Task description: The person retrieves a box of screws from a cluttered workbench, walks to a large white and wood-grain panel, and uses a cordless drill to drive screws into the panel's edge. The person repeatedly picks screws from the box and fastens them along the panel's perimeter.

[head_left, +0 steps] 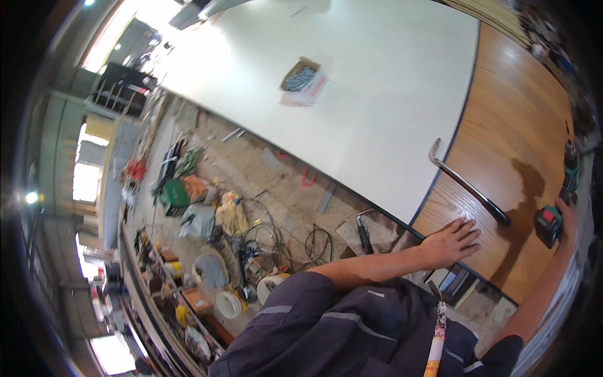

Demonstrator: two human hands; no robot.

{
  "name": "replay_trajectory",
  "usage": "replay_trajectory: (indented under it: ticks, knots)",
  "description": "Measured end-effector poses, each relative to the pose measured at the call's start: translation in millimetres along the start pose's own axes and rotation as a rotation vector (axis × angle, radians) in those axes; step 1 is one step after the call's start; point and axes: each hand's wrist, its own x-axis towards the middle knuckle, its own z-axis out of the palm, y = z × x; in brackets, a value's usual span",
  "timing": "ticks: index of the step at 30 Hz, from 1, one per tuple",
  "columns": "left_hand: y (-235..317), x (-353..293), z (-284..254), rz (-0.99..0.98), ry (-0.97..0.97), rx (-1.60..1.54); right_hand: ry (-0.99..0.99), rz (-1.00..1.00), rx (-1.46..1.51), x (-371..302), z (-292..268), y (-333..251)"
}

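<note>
My left hand (449, 244) lies flat with fingers spread on a wood-grain panel (502, 81), near its front edge. At the far right, my right hand (568, 220) is wrapped round the grip of a green and black cordless drill (570, 169). The drill's bit points away from me, and its battery with a red patch hangs to the left of the hand. A bent metal bar with a black grip (468, 182) rests across the white panel (383, 119) and the wood-grain one, its black end between my hands.
An open carton (304, 85) of small metal fasteners stands on the white panel. Below the panels' edge, a second bent bar with a black grip (364, 232), cables (270, 232), bags and buckets (230, 304) lie about the floor. A lit cigarette (436, 339) juts in at the lower edge.
</note>
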Motion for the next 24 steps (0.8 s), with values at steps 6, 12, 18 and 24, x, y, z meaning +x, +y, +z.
replay_trajectory:
  ticks: [6,12,18,24]
  knots:
    - [-7.7,-10.4,-5.4,0.015,-0.03,-0.025,0.114,0.032,0.384,-220.1,37.5,9.6]
    - [-50.2,-14.4,-31.1,-0.032,-0.005,-0.504,0.281,0.032,0.783,-434.3,115.7,51.5]
    - [-291.0,-93.4,-212.6,-0.478,0.602,-0.009,0.661,-0.02,0.851,-574.7,191.8,102.6]
    - [-395.1,-143.3,-305.9,-0.919,0.245,0.442,0.736,0.074,0.96,-617.2,229.1,121.5]
